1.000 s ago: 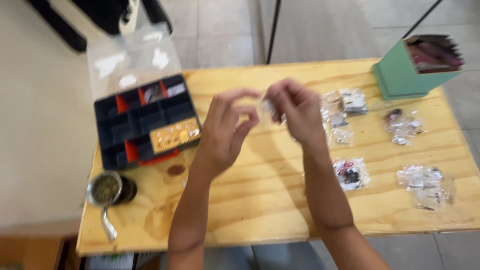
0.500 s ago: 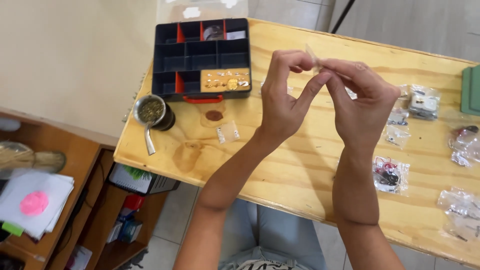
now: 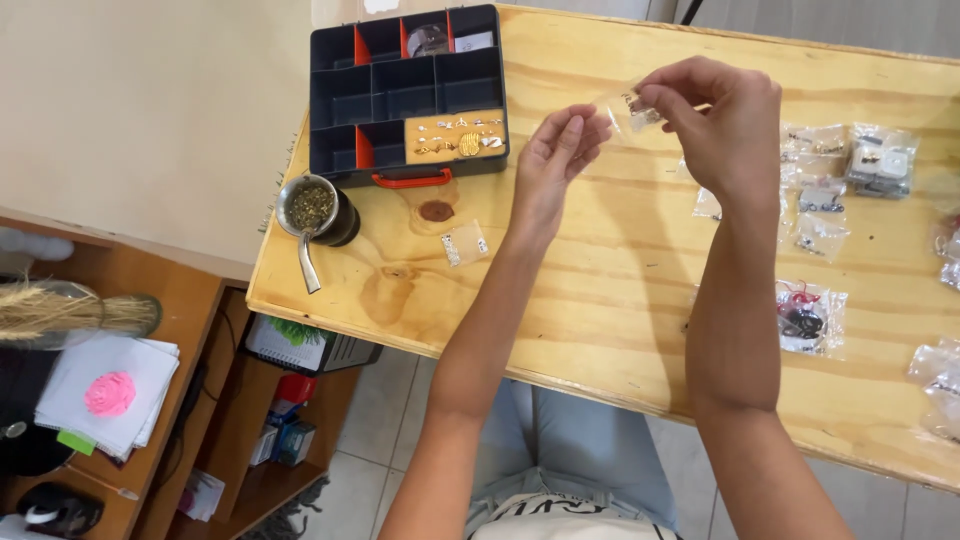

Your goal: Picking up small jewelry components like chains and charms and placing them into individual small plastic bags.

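The wooden table (image 3: 620, 290) fills most of the view, pale plywood with a dark knot and a ring stain near its left end. Since half a second ago the view has swung further left and the hands have drifted apart: then both sets of fingertips pinched the small clear bag (image 3: 632, 108) together; now the right hand (image 3: 725, 125) alone grips it between thumb and fingers, raised above the middle of the table, while the left hand (image 3: 556, 165) has let go, fingers released and loosely curved, palm turned toward the bag and just beside it. That reads as a handover from two hands to one (the bag seems to hold a few small dark pieces, too small to tell).

At the far left sits a black compartment organiser (image 3: 405, 95) with orange dividers and a tray of little gold items; near it stands a metal cup with a straw (image 3: 315, 215), filled with green herb; a small flat packet (image 3: 465, 243) lies alone nearer the middle. More clear bags of parts (image 3: 830, 180) are scattered along the right side, one with red and black pieces (image 3: 805, 318).

Beyond the left edge are a beige wall, a low wooden shelf unit (image 3: 150, 400) and tiled floor.
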